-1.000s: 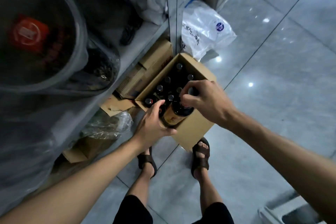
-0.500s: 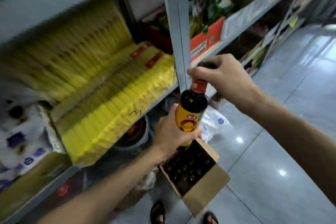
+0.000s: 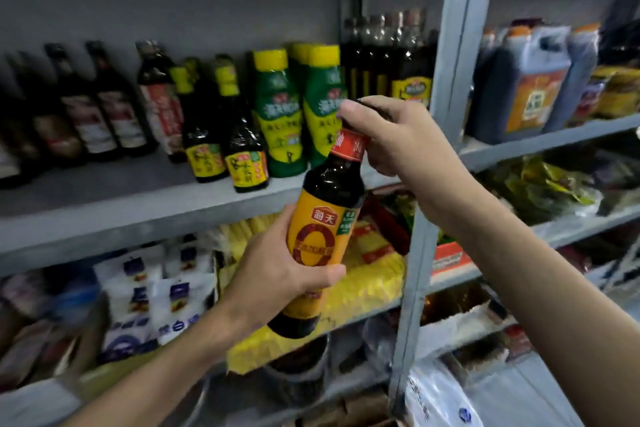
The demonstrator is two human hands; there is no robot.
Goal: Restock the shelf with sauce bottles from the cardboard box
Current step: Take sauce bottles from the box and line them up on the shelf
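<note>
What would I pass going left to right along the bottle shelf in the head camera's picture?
Dark bottles with red-and-white labels, small dark bottles with yellow caps, green squeeze bottles, tall dark bottles, grey shelf post, large dark jugs.

The grey metal shelf (image 3: pixel 104 215) carries dark sauce bottles (image 3: pixel 202 128) beside green yellow-capped bottles (image 3: pixel 277 114).

Seen on my remote feed: the person's left hand (image 3: pixel 273 277) and right hand (image 3: pixel 401 139), both bare. The left forearm (image 3: pixel 156 367) and right forearm (image 3: pixel 519 253) are uncovered as far as the frame's edge, lean at the wrists. The right thumbnail (image 3: pixel 347 107) is trimmed short.
</note>
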